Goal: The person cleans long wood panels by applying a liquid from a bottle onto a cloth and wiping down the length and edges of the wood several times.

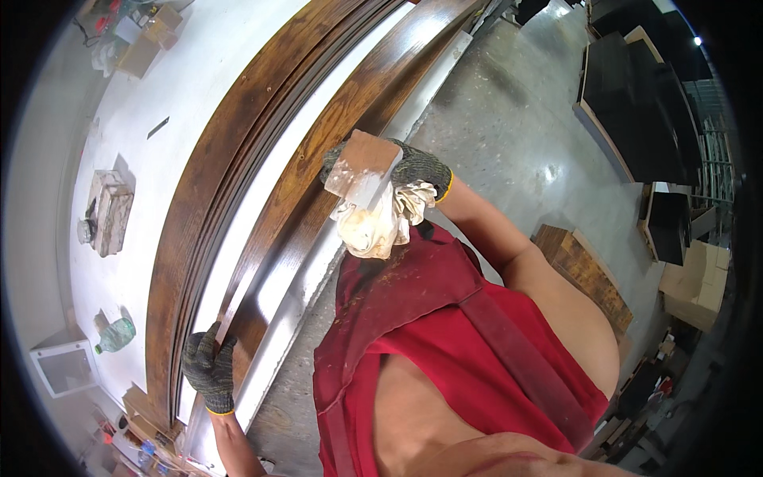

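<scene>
Dark grey knit gloves cover both of my hands. My left hand (pixel 209 370) is closed on the near end of a long, brown-stained wooden board (pixel 314 135), fingers along its edge. The board stands tilted along the front of a white table (pixel 127 298). My right hand (pixel 421 168) is closed on a rectangular block (pixel 364 163), brown at one end and whitish at the other. A crumpled cream rag (pixel 377 222) bunches out beneath that block, at the same hand. Whether the block touches the board cannot be made out.
A row of stacked brown boards (pixel 214 175) lies on the table beyond my board. Further left are a smeared rectangular can (pixel 111 213) and a green plastic bottle (pixel 118 335). Wood-topped pieces (pixel 584 270) and black panels (pixel 640 103) stand on the concrete floor (pixel 517 119) at right.
</scene>
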The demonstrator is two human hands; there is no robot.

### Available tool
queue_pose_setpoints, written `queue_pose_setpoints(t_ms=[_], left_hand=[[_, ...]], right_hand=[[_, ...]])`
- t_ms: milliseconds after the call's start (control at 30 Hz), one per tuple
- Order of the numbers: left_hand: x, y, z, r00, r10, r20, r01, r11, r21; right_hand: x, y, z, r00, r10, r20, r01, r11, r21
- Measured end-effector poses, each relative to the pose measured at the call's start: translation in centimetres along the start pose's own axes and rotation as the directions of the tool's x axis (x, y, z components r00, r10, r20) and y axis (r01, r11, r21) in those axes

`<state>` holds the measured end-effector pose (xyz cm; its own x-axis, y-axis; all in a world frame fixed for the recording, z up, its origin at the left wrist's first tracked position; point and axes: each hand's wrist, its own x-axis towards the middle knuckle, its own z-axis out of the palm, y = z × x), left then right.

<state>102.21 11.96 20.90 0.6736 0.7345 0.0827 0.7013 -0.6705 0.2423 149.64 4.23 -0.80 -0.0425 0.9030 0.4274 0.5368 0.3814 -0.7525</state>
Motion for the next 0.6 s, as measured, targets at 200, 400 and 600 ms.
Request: queue_pose_setpoints(t_ms=[200,400,600], left_hand=[[-1.4,0.5,0.7,0.999,-0.017,-0.042,0.016,0.999,-0.033],[-1.7,1.7,2.5,0.958,0.008,0.287,0.022,0.994,-0.104],[-1.0,0.4,5.9,0.964,0.003,0.264,-0.021,0.998,0.067]], right_hand=[[-1.9,-5.8,-3.9,0.884,0.411,0.224,-0.389,0.379,0.84],[-6.7,-4.1,-4.6,0.934,0.272,0.232,-0.355,0.788,0.504],[-1.9,-10.3,-6.8,0.812,0.466,0.35,-0.562,0.462,0.686]])
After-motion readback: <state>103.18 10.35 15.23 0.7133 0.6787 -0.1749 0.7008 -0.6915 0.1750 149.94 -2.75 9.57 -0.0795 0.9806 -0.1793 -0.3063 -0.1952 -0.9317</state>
